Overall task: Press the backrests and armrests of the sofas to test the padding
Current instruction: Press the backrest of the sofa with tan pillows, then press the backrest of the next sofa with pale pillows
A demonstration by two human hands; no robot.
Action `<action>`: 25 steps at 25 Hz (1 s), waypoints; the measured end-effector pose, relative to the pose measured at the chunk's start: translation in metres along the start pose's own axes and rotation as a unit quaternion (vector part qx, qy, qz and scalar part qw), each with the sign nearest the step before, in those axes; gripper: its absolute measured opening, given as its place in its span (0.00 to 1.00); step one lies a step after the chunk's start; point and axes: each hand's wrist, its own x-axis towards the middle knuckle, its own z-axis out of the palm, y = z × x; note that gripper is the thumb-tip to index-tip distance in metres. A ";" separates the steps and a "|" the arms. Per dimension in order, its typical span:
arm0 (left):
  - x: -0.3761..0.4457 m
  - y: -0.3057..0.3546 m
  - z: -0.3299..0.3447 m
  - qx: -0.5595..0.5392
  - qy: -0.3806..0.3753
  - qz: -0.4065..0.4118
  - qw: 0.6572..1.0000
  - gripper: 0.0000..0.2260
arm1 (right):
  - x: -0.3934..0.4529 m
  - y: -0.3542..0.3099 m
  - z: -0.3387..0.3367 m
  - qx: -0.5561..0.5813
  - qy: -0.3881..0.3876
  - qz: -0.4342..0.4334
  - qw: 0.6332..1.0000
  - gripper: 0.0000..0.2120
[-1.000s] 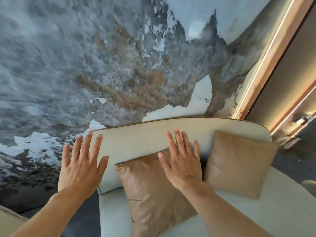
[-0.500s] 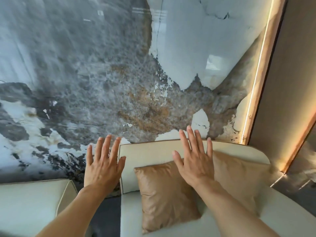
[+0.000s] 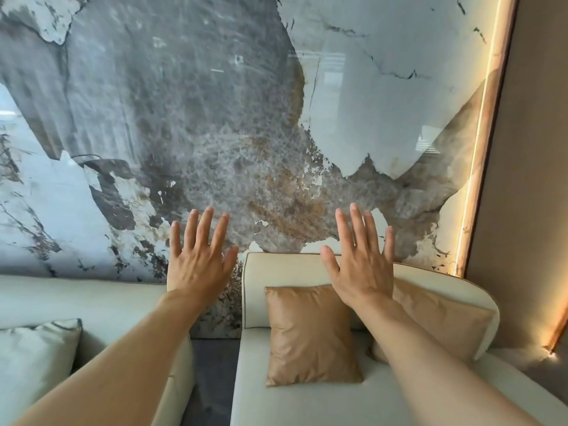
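Note:
A cream sofa with dark piping fills the lower right; its backrest (image 3: 285,272) runs along the marble wall. My right hand (image 3: 361,265) is raised flat, fingers spread, in front of the backrest's top edge, holding nothing. My left hand (image 3: 199,259) is also spread and empty, held up over the gap between this sofa and a second cream sofa (image 3: 92,299) on the left. I cannot tell whether either palm touches anything.
Two tan cushions (image 3: 310,333) (image 3: 442,321) lean on the right sofa's backrest. A pale green cushion (image 3: 33,358) lies on the left sofa. A grey and white marble wall (image 3: 215,118) stands behind, with a lit strip (image 3: 479,155) and a brown panel at right. Dark floor (image 3: 212,364) shows in the gap.
The view has tilted up and shifted left, bringing the left sofa into sight. Both hands have lifted off the backrest and cushion and now sit higher, against the wall.

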 end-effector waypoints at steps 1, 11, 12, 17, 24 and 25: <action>-0.005 -0.001 -0.007 0.005 0.000 -0.002 1.000 0.29 | -0.003 -0.002 -0.005 0.006 0.004 -0.004 1.000 0.32; -0.053 -0.096 -0.048 0.051 -0.009 -0.046 0.998 0.29 | -0.026 -0.084 -0.006 0.063 -0.003 -0.041 0.997 0.32; -0.058 -0.114 -0.051 0.054 -0.010 -0.054 0.997 0.29 | -0.028 -0.102 -0.005 0.067 -0.008 -0.048 0.997 0.32; -0.094 -0.220 -0.068 0.060 -0.011 -0.086 0.994 0.29 | -0.046 -0.210 0.003 0.079 -0.030 -0.074 0.994 0.31; -0.140 -0.397 -0.076 0.082 -0.056 -0.104 0.990 0.27 | -0.079 -0.387 0.012 0.065 -0.083 -0.079 0.991 0.32; -0.142 -0.414 -0.073 0.079 -0.075 -0.104 0.989 0.27 | -0.081 -0.406 0.016 0.059 -0.106 -0.078 0.990 0.32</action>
